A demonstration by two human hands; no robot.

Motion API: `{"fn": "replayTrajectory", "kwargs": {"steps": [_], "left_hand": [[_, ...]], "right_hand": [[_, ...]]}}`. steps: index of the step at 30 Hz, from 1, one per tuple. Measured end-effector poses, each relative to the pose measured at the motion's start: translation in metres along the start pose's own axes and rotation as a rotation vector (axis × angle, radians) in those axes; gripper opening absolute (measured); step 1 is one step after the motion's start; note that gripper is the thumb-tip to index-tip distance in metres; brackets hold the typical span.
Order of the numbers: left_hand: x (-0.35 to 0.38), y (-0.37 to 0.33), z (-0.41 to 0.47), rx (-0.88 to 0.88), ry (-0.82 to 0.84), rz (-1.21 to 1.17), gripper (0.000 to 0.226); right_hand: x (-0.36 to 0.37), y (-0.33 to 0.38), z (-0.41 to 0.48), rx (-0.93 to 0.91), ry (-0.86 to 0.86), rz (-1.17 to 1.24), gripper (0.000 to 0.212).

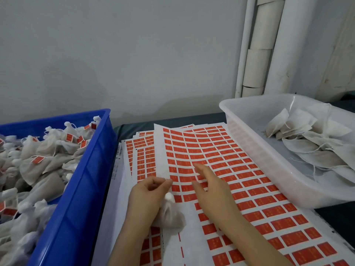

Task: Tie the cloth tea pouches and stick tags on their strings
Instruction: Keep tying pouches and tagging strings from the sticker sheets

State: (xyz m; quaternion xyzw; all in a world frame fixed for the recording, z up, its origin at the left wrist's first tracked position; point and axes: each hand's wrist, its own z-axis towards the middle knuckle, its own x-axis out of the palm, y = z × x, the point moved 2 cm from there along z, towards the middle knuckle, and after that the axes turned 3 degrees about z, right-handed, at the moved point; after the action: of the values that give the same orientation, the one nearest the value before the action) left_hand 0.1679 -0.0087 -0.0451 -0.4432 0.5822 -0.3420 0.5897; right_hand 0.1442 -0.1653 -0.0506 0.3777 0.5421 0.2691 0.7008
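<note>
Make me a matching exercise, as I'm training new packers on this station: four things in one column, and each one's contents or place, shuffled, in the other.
Column one
1. blue crate
2. white tub
3. sticker sheets
4. left hand

Column two
A. holds flat pouches with no tags
B. grips a single pouch
C. holds tied pouches with red tags
D. lie in the middle, between the two containers

Pairs: 1-C, 2-A, 3-D, 4-B.
</note>
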Motion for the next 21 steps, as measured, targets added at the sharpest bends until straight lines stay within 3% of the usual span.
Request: {"fn": "replayTrajectory", "kwargs": {"steps": [4,10,21], "left_hand": [[-0.002,-0.002,-0.001,-0.013,0.115,0.046,0.007],[-0.004,-0.005,-0.003,-0.015,0.101,-0.038,0.004],[-0.003,-0.009,-0.006,0.012,0.06,-0.175,0.007]], "right_hand": [[-0.008,0.001,0.001,0.013,-0.103,0.02,0.034],[-0.013,0.003,0.001,-0.035,-0.157,0.03,0.02],[-0.008,0.014,-0.006,-0.171,0.047,0.015,0.012]]}}
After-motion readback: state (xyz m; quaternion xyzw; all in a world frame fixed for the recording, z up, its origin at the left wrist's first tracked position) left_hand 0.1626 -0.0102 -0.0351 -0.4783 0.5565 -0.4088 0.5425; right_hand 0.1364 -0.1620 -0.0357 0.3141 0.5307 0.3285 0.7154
